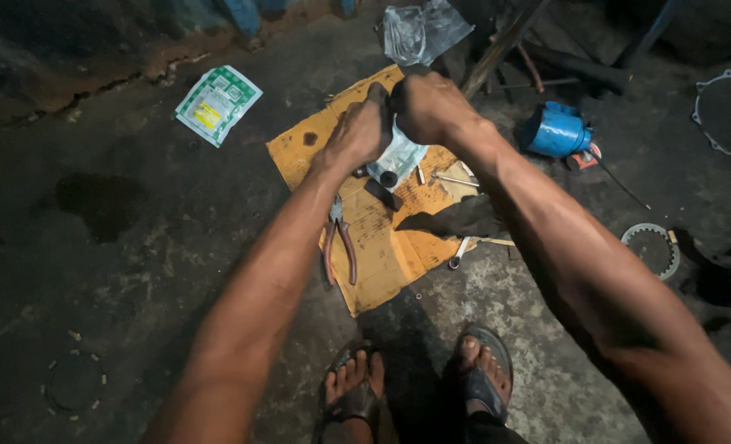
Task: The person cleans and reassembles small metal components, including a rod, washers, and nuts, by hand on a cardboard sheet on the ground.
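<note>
Both hands, left hand [364, 131] and right hand [428, 107], clamped on clear plastic packet [398, 158]; contents unclear.

Both hands meet above a sheet of orange cardboard [382, 247] lying on the dark concrete floor [135, 271]. The left hand [361, 131] and right hand [427, 107] close together on a small clear plastic packet [398, 156]. Red-handled pliers [339, 238] lie near the cardboard's left edge, a spanner [458, 253] at its right edge.
</note>
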